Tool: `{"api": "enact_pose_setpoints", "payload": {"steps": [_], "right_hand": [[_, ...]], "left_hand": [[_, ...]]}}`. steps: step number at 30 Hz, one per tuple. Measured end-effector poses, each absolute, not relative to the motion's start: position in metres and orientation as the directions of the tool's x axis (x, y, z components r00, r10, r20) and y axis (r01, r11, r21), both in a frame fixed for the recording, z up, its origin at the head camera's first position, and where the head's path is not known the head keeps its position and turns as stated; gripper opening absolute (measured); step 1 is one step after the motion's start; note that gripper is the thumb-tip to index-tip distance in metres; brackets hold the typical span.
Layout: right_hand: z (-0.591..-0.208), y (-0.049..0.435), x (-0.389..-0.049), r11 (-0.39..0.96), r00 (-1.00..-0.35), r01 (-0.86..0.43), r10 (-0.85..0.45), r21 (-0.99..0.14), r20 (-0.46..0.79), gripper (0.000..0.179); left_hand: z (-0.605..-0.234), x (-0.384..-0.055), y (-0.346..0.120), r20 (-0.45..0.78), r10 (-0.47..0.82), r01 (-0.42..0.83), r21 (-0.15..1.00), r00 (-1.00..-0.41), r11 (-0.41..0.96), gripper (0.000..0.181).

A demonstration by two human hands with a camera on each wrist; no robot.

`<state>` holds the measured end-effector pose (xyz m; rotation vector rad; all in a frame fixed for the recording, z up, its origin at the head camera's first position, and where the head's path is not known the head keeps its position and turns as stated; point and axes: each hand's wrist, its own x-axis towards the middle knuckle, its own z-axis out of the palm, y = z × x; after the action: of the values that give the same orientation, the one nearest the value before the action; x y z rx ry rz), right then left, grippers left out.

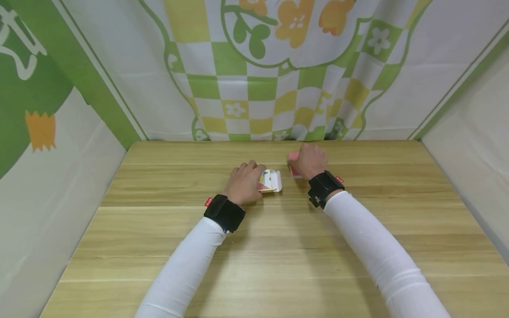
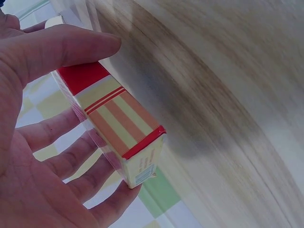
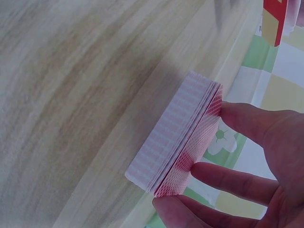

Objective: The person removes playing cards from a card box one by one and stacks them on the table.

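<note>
A playing card box (image 1: 265, 182) is gripped by my left hand (image 1: 243, 183), low over the table left of the middle. Its white flap (image 1: 277, 181) stands open on the right end. In the left wrist view the thumb presses one narrow, red-and-striped side of the box (image 2: 118, 114), and the fingers lie along the other side. My right hand (image 1: 313, 160) holds a deck of playing cards (image 3: 178, 137) by its ends between thumb and fingers. The deck's patterned red back faces the palm, and its pale edges show stacked evenly. In the head view the hand covers much of the deck (image 1: 293, 159).
Both hands work on a wooden table (image 1: 254, 265) near its far edge. Behind that edge hangs a green, yellow and white checkered curtain (image 1: 262, 88). Printed cloth walls (image 1: 99, 176) stand at both sides. A black band (image 1: 224, 213) is strapped round each wrist.
</note>
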<state>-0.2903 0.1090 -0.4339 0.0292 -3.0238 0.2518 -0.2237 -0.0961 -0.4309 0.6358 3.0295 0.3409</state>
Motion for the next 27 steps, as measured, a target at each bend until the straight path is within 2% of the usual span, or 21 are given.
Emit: {"api": "enact_pose_setpoints", "payload": {"steps": [13,27], "right_hand": [[-0.4345,0.1086,-0.2895,0.988,-0.992,-0.034,-0.015,-0.150,0.127,0.048],[-0.4338,0.1086,-0.2872,0.986,-0.996,-0.017,-0.002,-0.165,0.086,0.052]], "left_hand": [[-0.4280,-0.2212,-0.0954,0.017,0.396,0.389,0.238,-0.918,0.890,0.069],[-0.4308,-0.2227,-0.0946,0.023,0.399,0.393,0.229,-0.917,0.890,0.069]]}}
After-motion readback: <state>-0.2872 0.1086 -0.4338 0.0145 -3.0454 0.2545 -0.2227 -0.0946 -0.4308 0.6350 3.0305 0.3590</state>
